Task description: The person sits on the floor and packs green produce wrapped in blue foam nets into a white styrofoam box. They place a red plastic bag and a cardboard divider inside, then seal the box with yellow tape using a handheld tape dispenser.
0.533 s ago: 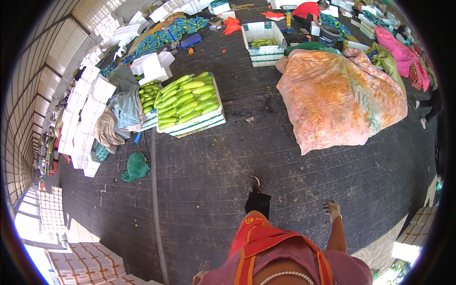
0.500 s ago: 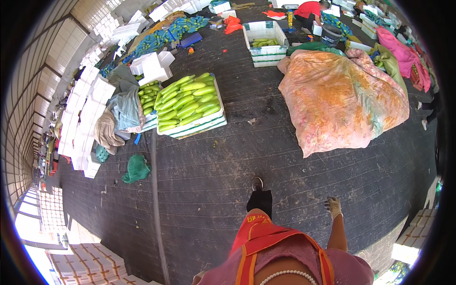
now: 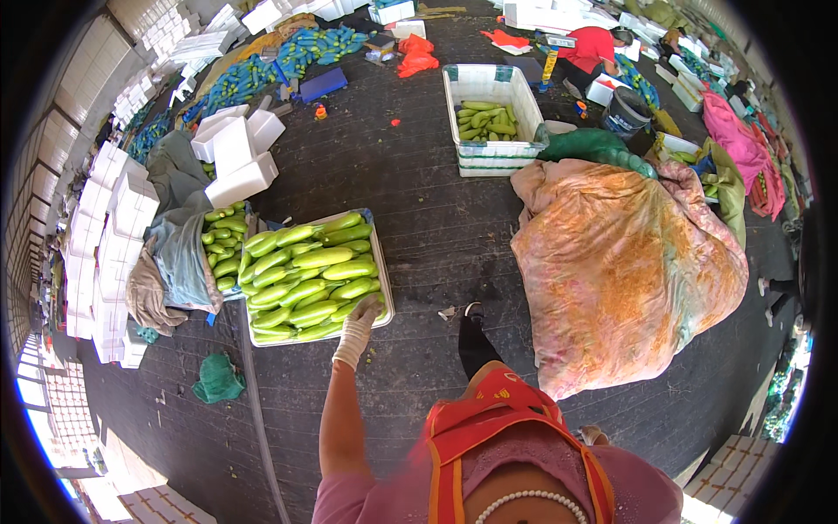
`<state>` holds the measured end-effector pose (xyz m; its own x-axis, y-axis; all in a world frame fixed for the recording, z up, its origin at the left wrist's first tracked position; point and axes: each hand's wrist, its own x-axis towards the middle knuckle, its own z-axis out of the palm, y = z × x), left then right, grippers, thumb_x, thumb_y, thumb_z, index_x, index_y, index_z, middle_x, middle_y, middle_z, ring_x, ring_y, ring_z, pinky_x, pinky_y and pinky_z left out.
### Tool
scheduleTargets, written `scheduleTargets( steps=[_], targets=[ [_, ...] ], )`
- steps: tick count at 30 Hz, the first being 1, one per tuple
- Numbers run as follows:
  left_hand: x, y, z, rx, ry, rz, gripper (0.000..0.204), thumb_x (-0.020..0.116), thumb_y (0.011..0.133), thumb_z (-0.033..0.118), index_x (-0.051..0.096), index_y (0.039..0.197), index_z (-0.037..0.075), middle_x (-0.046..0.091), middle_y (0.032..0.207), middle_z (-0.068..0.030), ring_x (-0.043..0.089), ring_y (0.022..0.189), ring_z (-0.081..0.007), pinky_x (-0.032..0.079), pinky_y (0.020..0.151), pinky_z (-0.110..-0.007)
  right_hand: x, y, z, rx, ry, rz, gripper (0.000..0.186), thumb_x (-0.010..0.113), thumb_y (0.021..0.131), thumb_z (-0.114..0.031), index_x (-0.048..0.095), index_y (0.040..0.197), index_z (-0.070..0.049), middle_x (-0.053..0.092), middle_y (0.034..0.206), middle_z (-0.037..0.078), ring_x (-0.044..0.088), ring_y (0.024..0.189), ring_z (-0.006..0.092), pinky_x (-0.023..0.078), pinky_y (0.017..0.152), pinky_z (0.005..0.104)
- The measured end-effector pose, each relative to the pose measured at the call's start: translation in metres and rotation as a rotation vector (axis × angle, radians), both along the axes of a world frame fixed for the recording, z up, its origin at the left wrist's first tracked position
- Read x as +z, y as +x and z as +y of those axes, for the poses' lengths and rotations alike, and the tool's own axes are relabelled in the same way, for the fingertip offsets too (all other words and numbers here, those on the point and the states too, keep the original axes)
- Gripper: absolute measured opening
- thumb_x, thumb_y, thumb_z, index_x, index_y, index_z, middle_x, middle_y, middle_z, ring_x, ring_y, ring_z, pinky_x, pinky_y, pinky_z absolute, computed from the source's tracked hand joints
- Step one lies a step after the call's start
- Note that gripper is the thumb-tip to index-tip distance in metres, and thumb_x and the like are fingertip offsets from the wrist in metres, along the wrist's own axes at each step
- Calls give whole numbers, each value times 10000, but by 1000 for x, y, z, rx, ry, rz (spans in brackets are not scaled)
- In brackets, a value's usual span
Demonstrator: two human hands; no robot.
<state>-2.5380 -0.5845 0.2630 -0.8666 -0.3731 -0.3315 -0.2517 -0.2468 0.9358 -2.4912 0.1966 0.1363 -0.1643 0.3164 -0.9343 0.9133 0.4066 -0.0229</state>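
Note:
My left hand [image 3: 359, 327], in a pale glove, reaches forward at the near right corner of a white foam crate [image 3: 388, 312]. Its fingers look stretched out over the corner; whether they touch anything cannot be made out. Long, smooth, light-green vegetables [image 3: 319, 258], like courgettes, are heaped in rows above the crate's rim. My right hand [image 3: 594, 435], gloved too, shows only partly beside my red apron [image 3: 489, 407], its fingers unclear.
A large stained, floral quilt [image 3: 628, 279] covers a bulky pile on the right. Ahead stands a white crate [image 3: 449, 94], partly filled with green vegetables. Stacked foam boxes [image 3: 109, 236] line the left. A crouching person [image 3: 592, 54] is farther off; a green net bag [image 3: 218, 379] lies nearby.
I have moved forward, and the heaped crate and quilt are closer. My left hand has come into view at the crate. My right hand has drawn back toward my body.

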Motion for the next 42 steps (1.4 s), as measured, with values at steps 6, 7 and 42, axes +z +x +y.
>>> scheduleTargets(
  steps=[6,7,42],
  targets=[
    [-78,-3,-53,326,298,-682,526,697,935,417,583,1384,167,709,1193,-76,668,1096,-230,493,947,-386,0,-314,-148,-71,2,71,137,565,953,-278,616,1049,-195,646,749,71,573,555,204,436,521,399],
    [-108,41,-65,258,120,-824,460,700,927,404,612,1323,187,717,1076,-62,679,951,-216,506,861,-400,4,-375,-191,-15,-103,213,123,594,960,-283,631,1043,-200,650,752,43,571,555,167,415,504,346],
    [-47,-561,-589,1042,593,-911,331,640,928,335,694,1190,139,714,1020,-29,683,869,-194,513,710,-371,83,-1364,-1262,585,-577,706,200,627,972,-289,674,1150,-209,718,934,14,627,708,132,468,614,326]
  ],
)
